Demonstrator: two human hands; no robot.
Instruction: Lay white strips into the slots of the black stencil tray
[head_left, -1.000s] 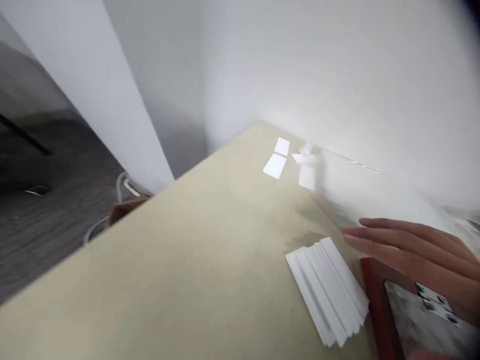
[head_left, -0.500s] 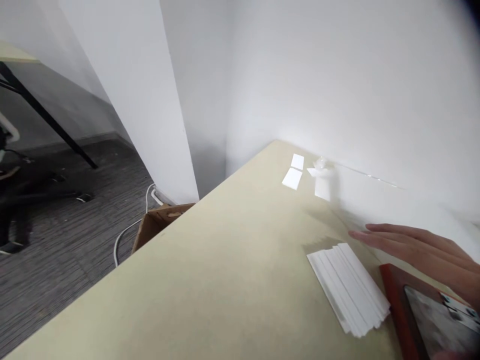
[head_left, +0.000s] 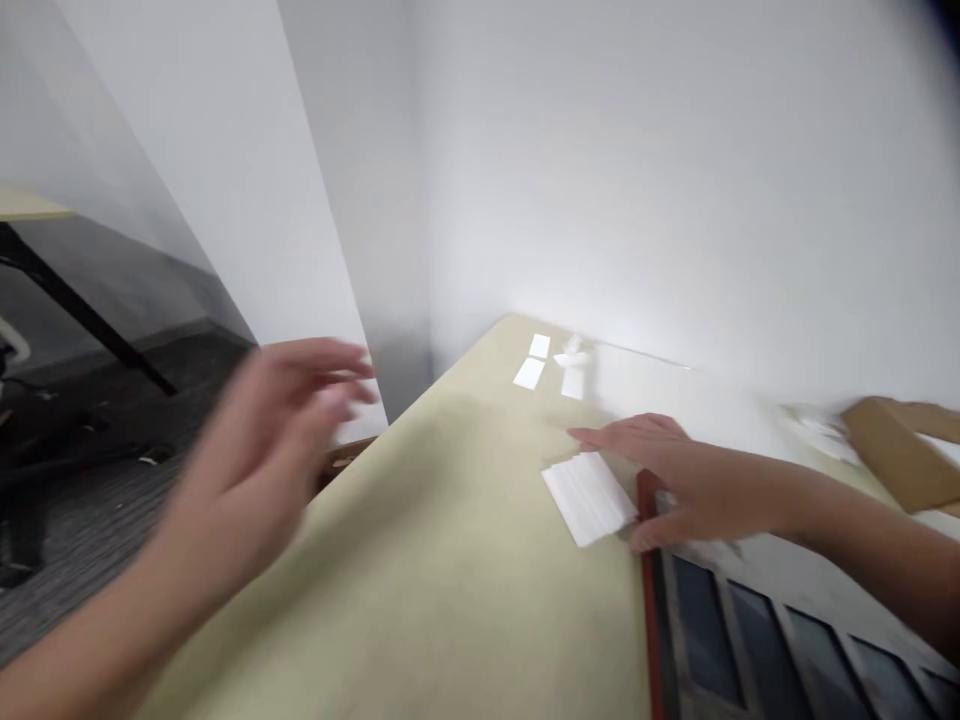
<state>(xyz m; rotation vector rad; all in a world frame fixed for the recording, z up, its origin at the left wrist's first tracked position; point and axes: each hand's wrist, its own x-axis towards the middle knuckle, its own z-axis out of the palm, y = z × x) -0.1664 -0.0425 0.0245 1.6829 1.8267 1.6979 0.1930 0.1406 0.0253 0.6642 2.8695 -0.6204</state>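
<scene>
My left hand (head_left: 270,450) is in the air over the left edge of the table, blurred by motion. Its fingers are loosely bent and apart from the thumb, with nothing visible in them. A fanned stack of white paper slips (head_left: 586,502) lies on the pale yellow table (head_left: 450,590). Over the far right side of the stack reaches my right hand (head_left: 660,475), thumb and fingers apart; whether it touches the slips I cannot tell. Below that hand is a red-edged object (head_left: 651,620) with a row of dark rectangular panels, partly hidden by the forearm.
Several white paper pieces (head_left: 530,373) lie near the table's far corner, beside a small crumpled clear thing (head_left: 574,345). Brown cardboard (head_left: 900,450) is at the right against the wall. A cardboard box (head_left: 345,460) stands below the left edge. Another table's black leg (head_left: 82,310) is further left.
My left hand has come into view at the left. My right hand has moved left and lower, to the stack. The view has turned right, showing more of the red-edged object and the cardboard.
</scene>
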